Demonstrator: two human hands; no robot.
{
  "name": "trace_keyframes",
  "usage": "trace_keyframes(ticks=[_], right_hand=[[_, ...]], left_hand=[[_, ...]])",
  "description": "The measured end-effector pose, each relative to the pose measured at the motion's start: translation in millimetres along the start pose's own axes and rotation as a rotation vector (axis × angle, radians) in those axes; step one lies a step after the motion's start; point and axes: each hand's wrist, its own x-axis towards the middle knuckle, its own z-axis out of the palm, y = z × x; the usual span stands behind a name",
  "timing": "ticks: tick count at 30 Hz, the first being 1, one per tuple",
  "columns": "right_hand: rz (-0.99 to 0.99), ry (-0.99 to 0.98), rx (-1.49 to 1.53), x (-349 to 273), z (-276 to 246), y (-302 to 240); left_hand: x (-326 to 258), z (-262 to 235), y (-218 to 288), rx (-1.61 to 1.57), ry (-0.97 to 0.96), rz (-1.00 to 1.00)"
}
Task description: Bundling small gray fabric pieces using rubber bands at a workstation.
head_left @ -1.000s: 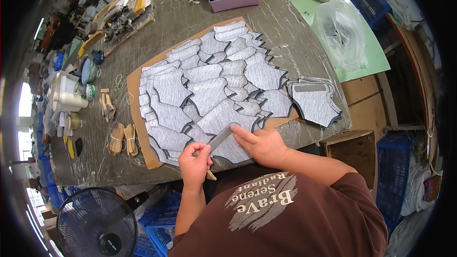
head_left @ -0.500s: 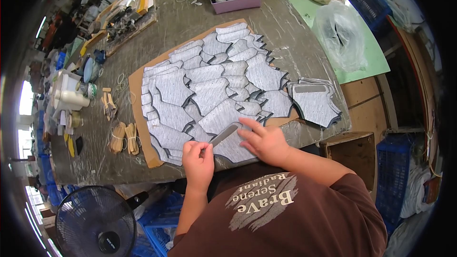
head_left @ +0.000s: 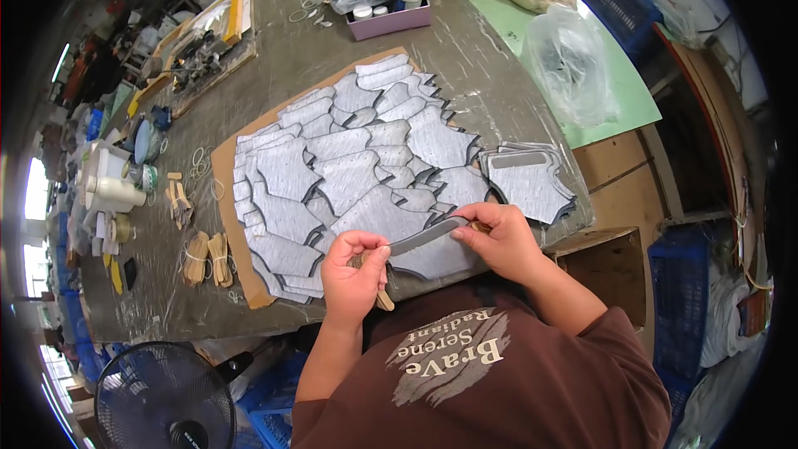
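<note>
My left hand (head_left: pixel 353 273) and my right hand (head_left: pixel 503 237) pinch the two ends of a dark grey strip (head_left: pixel 428 236), stretched between them and slightly bowed. A tan flat stick (head_left: pixel 384 300) pokes out below my left fingers, most of it hidden in that hand. Beneath the strip lies a light grey speckled cut piece (head_left: pixel 432 262) with dark edges. Beyond my hands, similar cut pieces (head_left: pixel 341 175) overlap in rows on a brown cardboard sheet (head_left: pixel 235 224). To the right rests a small stack of cut pieces (head_left: pixel 528 191), its top one carrying a grey strip (head_left: pixel 519 160).
Bundles of tan sticks (head_left: pixel 208 258) lie left of the cardboard on the worn table (head_left: pixel 291 33). A purple box (head_left: pixel 389 23) with small bottles stands at the back. Clear plastic bags (head_left: pixel 569 66) sit on a green board at right. A black fan (head_left: pixel 166 403) stands lower left.
My right hand has moved from the cut piece to the strip's far end and closed on it. The strip has come up off the cut piece. The whole view has shifted slightly.
</note>
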Motion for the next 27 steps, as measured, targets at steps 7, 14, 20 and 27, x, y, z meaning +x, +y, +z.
trace_keyframes(ticks=[7,14,20,27], right_hand=[[0.056,0.446,-0.323,8.0,-78.1,-5.7],[-0.287,0.414,-0.369,6.4,-37.3,-8.6],[-0.309,-0.277,-0.092,13.3,54.9,-11.6],[-0.271,-0.391,-0.047,18.7,56.8,-10.1]], left_hand=[[18.7,-13.5,-9.3,1.107,-0.104,0.307],[-7.6,-5.3,-12.3,0.899,-0.006,0.251],[-6.1,5.0,-11.0,0.543,-0.119,0.457],[-11.7,2.1,-15.7,0.554,-0.183,0.374]])
